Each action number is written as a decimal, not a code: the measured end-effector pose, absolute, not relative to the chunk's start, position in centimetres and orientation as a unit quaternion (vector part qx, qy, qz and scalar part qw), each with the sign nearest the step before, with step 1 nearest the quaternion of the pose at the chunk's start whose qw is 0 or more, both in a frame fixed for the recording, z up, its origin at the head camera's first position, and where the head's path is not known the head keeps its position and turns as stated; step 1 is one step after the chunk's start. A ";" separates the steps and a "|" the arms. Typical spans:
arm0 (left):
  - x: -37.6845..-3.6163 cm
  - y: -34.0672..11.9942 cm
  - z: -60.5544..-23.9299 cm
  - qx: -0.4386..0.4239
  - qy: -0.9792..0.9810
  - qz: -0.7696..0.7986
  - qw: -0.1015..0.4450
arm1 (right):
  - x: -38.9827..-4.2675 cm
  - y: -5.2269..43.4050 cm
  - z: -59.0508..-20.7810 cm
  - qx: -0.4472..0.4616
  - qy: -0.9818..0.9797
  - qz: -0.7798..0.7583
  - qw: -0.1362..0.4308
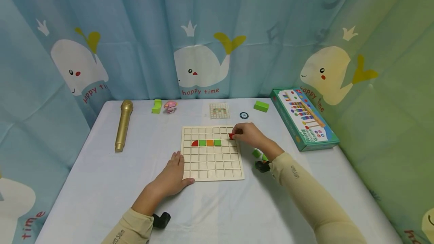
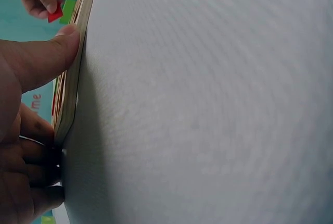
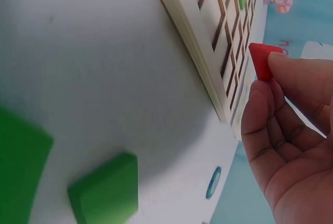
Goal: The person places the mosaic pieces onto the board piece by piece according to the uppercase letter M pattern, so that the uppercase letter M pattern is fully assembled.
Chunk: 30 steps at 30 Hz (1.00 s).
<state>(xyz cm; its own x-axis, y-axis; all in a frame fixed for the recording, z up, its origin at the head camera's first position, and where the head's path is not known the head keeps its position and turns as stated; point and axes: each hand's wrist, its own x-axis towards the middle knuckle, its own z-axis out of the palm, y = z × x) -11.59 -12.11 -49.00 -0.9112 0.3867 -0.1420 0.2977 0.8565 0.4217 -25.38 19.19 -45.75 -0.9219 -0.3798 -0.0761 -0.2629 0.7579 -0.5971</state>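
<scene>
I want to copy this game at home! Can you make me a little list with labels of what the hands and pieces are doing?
Board: pale wooden grid board on the white table
Pieces placed: red quarter-round piece, green square, orange square, green square, in one row
Right hand: pinches a small red block over the board's right edge
Left hand: rests flat against the board's left edge
Spare pieces: green blocks beside the right wrist

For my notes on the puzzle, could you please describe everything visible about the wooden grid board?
The wooden grid board is pale, square and thin, lying flat on the white table. Slats divide it into square cells. One row holds a red, green, orange and green piece. The left hand steadies its near-left edge; the right hand pinches a red piece over its far-right corner.
</scene>
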 end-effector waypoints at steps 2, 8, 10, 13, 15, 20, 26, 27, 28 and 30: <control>-11.6 -12.1 -49.1 0.179 0.956 0.202 0.111 | -25.5 19.0 -46.0 -0.172 0.931 -0.306 0.101; -11.6 -12.1 -49.1 0.179 0.957 0.201 0.113 | -25.5 18.2 -46.7 -0.162 0.931 -0.307 0.111; -11.6 -12.1 -49.0 0.179 0.957 0.200 0.113 | -25.4 18.0 -47.0 -0.164 0.930 -0.309 0.110; -11.6 -12.1 -49.1 0.179 0.956 0.202 0.114 | -25.3 17.7 -47.3 -0.170 0.928 -0.313 0.107; -11.6 -12.1 -49.0 0.179 0.955 0.205 0.115 | -25.3 17.6 -47.5 -0.171 0.929 -0.311 0.107; -11.6 -12.0 -49.0 0.177 0.955 0.205 0.118 | -25.2 17.1 -47.6 -0.165 0.932 -0.300 0.120; -11.6 -12.0 -48.9 0.178 0.955 0.207 0.118 | -25.3 16.6 -47.7 -0.169 0.936 -0.282 0.126; -11.6 -12.0 -48.9 0.178 0.955 0.207 0.117 | -25.3 16.5 -47.7 -0.172 0.936 -0.279 0.126; -11.6 -12.1 -48.8 0.178 0.955 0.205 0.118 | -25.4 16.5 -47.7 -0.175 0.936 -0.277 0.127; -11.6 -12.1 -48.9 0.178 0.955 0.205 0.118 | -25.4 16.3 -47.6 -0.181 0.937 -0.272 0.127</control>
<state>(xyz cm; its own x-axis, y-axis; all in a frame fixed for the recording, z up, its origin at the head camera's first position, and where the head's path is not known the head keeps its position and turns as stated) -11.59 -12.11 -48.88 -0.9092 0.3876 -0.1517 0.2912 0.8527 0.4336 -25.40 16.31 -47.65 -0.9023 -0.4077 -0.1404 -0.2691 0.7869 -0.5554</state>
